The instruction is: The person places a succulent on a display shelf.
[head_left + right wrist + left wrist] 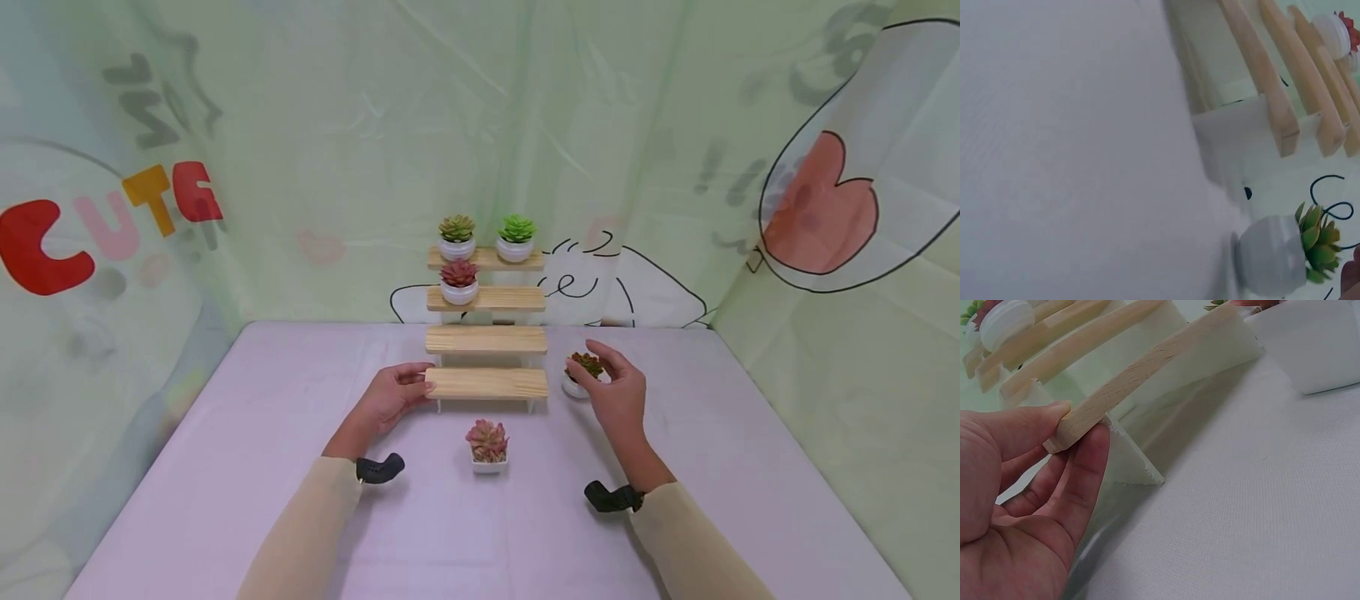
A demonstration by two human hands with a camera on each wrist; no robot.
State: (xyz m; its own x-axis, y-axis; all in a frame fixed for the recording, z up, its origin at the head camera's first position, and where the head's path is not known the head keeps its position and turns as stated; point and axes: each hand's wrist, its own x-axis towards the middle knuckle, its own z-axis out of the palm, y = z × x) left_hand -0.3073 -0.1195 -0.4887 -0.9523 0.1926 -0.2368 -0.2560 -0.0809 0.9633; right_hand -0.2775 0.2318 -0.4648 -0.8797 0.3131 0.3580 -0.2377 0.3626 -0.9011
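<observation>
A tiered wooden shelf point(486, 383) with four light boards stands at the middle of the table. My left hand point(392, 397) pinches the left end of its lowest board point(1129, 375), thumb on top and fingers below. To the right of the shelf, a green-and-reddish succulent in a round white pot point(1272, 256) stands upright on the table. My right hand point(621, 395) is at that succulent, thumb and fingers spread apart around its leaves. Only a bit of that hand shows in the right wrist view; whether it touches the leaves I cannot tell.
A pink succulent in a square white pot point(489, 450) sits before the shelf. The top board carries a brownish-green succulent point(457, 237) and a bright green one point(517, 238). A dark red succulent point(459, 282) stands on the board below. Printed curtains point(337, 167) surround the table.
</observation>
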